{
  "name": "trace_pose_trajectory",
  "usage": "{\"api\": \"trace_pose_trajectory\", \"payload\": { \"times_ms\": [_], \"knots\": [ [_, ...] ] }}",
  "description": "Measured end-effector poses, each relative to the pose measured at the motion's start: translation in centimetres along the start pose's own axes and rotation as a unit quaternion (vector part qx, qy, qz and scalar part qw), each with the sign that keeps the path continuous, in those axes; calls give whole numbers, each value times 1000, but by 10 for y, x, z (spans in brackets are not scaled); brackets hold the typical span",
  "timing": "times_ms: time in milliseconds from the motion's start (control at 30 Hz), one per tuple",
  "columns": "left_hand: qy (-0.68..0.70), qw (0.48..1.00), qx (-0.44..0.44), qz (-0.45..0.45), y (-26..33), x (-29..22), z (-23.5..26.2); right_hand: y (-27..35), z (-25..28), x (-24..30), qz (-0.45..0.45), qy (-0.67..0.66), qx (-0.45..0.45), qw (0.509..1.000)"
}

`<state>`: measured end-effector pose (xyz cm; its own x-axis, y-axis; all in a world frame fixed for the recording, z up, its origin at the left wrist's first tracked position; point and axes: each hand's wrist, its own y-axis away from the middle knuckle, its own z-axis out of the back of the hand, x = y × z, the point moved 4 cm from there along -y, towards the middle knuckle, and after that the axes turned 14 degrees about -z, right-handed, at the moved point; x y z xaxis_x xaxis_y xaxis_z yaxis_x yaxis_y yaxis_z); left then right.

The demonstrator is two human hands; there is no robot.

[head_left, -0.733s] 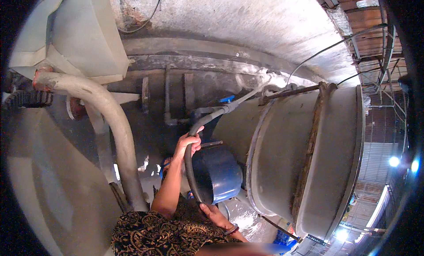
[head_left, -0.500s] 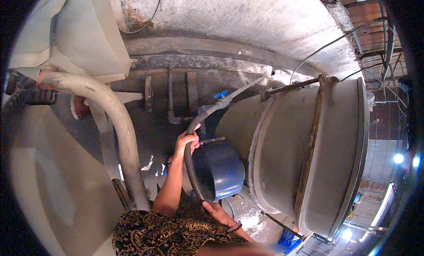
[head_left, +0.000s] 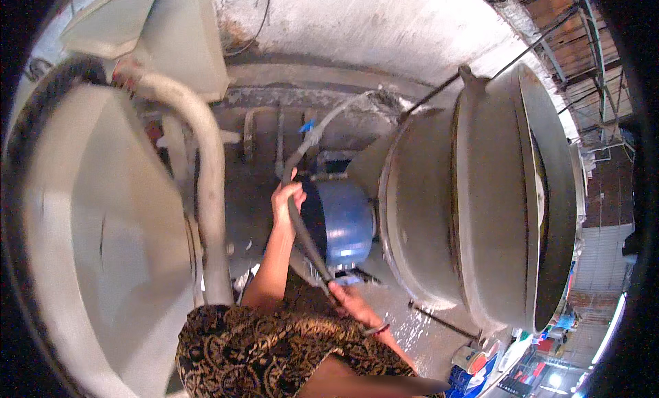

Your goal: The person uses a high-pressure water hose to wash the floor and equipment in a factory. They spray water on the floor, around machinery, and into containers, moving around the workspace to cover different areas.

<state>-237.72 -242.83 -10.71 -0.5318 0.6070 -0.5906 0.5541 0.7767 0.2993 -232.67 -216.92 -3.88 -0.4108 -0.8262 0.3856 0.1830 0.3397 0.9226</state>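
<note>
A dark flexible hose (head_left: 309, 243) runs up from beside my body, past a blue cylinder (head_left: 349, 223). My left hand (head_left: 287, 200) is wrapped round its upper stretch. Lower down and to the right, my right hand (head_left: 351, 303) grips the same hose. Above the left hand, the hose ends in a grey fitting with a blue valve handle (head_left: 307, 126). A pale grey streak (head_left: 347, 108) continues from it toward the wall; whether this is a pipe or a water jet I cannot tell.
A large grey banded drum (head_left: 460, 213) stands at the right. On the left are a big pale tank (head_left: 130, 226) and a thick bent pipe (head_left: 211, 171). A wet floor (head_left: 425, 333) shows below the drum, near a blue crate (head_left: 473, 374) holding a round container.
My view has shifted, showing more of the drum's end and the crate. The hose's valve end now sits further left and higher in view. Both hands keep their grip.
</note>
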Motion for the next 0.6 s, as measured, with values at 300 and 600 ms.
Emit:
{"api": "trace_pose_trajectory", "payload": {
  "times_ms": [300,600],
  "knots": [
    [18,991,-24,-130,130,1,21,35,16,-110,73,43,4,996],
    [-52,982,-20,-179,139,51,82,-44,51,-158,123,247,-69,959]
  ]
}}
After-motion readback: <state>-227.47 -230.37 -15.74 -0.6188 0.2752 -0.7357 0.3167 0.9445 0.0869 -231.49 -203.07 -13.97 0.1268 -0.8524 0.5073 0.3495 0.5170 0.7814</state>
